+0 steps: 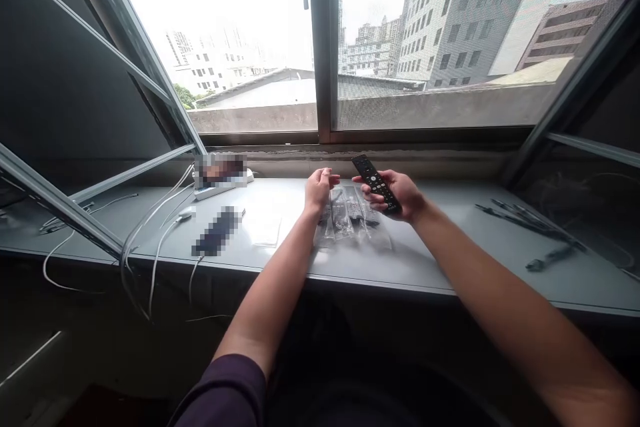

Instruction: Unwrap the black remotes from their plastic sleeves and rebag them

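Observation:
My right hand (403, 192) grips a black remote control (373, 177) with light-coloured buttons, tilted with its top end up and to the left. To its left, my left hand (320, 188) is raised, its fingers loosely bent and pointing toward the remote, with nothing visible in them. A gap separates that hand from the remote. Below both hands, a clear crinkled plastic bag (345, 217) lies on the grey table (425, 267). Some dark shapes show in or under the plastic, too unclear to name.
Left of my arm are a white sheet (267, 231), a blurred-out phone-like object (219, 231), white cables (157, 240) and a white power strip (223, 188). Dark cables (530, 223) lie at the right. Metal frame bars (135, 183) slant at the left; a window (325, 47) stands behind.

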The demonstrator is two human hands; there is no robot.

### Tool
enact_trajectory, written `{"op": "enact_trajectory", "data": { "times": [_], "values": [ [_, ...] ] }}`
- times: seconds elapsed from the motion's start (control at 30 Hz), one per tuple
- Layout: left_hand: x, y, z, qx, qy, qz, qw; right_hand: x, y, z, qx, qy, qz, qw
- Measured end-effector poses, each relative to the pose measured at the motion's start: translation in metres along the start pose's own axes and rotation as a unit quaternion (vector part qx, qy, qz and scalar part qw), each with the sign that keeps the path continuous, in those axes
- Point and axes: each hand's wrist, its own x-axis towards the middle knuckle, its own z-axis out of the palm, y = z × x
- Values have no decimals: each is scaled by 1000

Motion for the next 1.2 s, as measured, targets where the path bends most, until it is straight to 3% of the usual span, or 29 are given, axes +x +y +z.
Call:
{"op": "enact_trajectory", "data": {
  "times": [0.1,0.27,0.33,0.6,0.87,1.2],
  "values": [
    [-2,-6,0,39,1,41,998,3,0,-1,59,20,-11,998],
    [-3,-2,2,36,-4,70,997,10,-3,-6,88,144,-18,986],
    [-2,-1,0,44,10,73,996,12,-3,-8,83,164,-25,983],
    [2,-4,-5,45,38,59,997,14,-1,-19,132,64,-29,989],
    [1,-3,-7,58,41,53,996,19,0,-21,75,94,-18,993],
    [3,-5,-9,61,41,43,996,20,9,-24,46,12,-8,999]
  ]
}}
